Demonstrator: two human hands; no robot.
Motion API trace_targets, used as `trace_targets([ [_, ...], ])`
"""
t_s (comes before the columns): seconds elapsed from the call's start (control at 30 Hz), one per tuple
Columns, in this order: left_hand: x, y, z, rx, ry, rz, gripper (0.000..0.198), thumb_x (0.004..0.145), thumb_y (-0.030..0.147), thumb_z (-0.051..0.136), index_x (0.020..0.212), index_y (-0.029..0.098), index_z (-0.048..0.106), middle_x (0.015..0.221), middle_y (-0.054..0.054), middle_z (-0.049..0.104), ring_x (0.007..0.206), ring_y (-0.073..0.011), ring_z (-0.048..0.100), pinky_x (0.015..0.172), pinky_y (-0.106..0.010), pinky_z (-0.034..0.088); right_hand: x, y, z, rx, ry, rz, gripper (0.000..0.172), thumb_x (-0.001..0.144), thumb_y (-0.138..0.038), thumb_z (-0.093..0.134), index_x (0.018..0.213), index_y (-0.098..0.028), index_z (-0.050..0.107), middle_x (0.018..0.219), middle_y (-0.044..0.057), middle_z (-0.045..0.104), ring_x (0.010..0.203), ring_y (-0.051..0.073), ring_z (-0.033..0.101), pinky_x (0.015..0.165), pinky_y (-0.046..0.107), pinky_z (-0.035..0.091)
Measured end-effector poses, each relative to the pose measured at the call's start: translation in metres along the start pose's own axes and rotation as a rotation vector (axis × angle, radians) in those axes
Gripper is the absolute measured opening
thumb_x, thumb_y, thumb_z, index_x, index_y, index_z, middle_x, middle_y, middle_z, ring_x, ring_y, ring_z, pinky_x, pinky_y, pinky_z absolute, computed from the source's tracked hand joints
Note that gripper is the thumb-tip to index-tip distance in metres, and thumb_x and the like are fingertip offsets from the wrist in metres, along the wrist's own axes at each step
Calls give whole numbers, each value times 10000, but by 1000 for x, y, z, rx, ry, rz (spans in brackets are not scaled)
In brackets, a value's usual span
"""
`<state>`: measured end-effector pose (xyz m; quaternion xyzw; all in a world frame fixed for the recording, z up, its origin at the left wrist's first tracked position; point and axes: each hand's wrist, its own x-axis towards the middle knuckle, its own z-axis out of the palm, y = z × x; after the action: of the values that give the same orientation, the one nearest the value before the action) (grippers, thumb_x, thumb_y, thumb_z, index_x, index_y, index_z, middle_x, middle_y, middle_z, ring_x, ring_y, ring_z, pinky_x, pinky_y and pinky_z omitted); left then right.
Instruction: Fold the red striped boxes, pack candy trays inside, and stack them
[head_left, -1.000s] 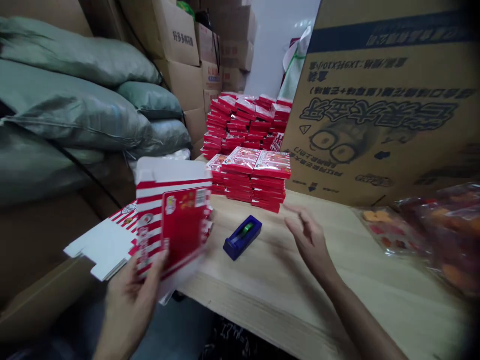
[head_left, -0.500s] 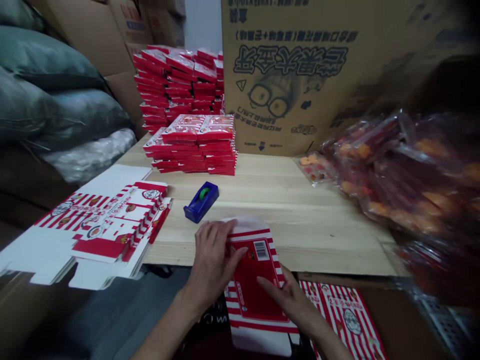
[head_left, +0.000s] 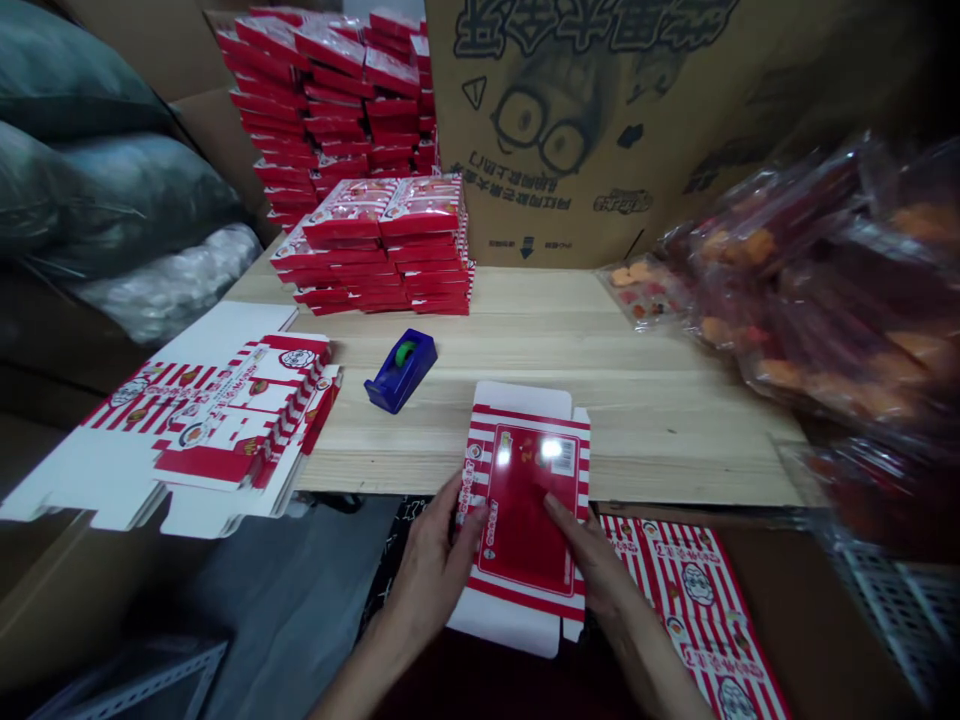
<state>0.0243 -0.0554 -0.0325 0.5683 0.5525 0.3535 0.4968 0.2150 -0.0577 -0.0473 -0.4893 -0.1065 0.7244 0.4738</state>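
Note:
A flattened red-and-white striped carton (head_left: pixel 521 510) lies face up across the front edge of the pale wooden table (head_left: pixel 637 430), its lower end overhanging. My left hand (head_left: pixel 439 570) grips its left side, fingers curled over the edge. My right hand (head_left: pixel 592 560) presses on its lower right part, fingers spread on the red panel. To the left of the carton stands a blue tape dispenser (head_left: pixel 401 370) with green inside. Farther left lies a stack of flat striped carton blanks (head_left: pixel 217 430), partly over the table's edge.
Stacks of red packets (head_left: pixel 382 245) stand at the table's back, with taller stacks (head_left: pixel 322 100) behind. Bags of orange-red food (head_left: pixel 817 290) sit at right. Another striped blank (head_left: pixel 694 590) lies below the table edge. Grey sacks (head_left: pixel 97 170) rest at left.
The carton has gone from being held up at the left to lying flat on the table's front edge. Both hands now hold it, and the view has tilted down.

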Motion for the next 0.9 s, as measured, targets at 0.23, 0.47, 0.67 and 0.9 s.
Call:
trace_targets([
  [0.23, -1, 15, 11, -361, -114, -147, 577, 841, 315, 798, 1374, 241, 591, 1228, -100, 758, 1044, -269, 730, 926, -422, 598, 4, 10, 0, -48, -3, -42, 590, 636, -493, 948, 1143, -263, 753, 1122, 90, 822, 1130, 398, 743, 999, 568, 585],
  [0.47, -7, 18, 5, -344, -207, -100, 406, 933, 321, 696, 1331, 251, 666, 1254, -86, 757, 1071, -262, 728, 943, -409, 585, 1, 14, 1, -119, 34, -100, 553, 594, -479, 970, 1056, -235, 787, 1039, 90, 836, 1034, 384, 773, 941, 533, 607],
  [0.67, -8, 3, 3, -351, -91, -118, 322, 956, 394, 665, 1211, 216, 749, 1150, -84, 796, 1036, -267, 740, 910, -392, 588, -3, -1, -1, -193, -78, -159, 492, 648, -453, 942, 1068, -256, 778, 1107, 76, 825, 1099, 351, 751, 986, 510, 578],
  [0.9, -4, -16, -13, -544, -221, -250, 396, 888, 368, 766, 1253, 227, 711, 1166, -81, 793, 1033, -277, 755, 942, -428, 588, 11, -12, -27, -161, -405, -106, 666, 618, -441, 962, 1227, -314, 725, 1234, 58, 784, 1179, 314, 719, 1040, 493, 538],
])
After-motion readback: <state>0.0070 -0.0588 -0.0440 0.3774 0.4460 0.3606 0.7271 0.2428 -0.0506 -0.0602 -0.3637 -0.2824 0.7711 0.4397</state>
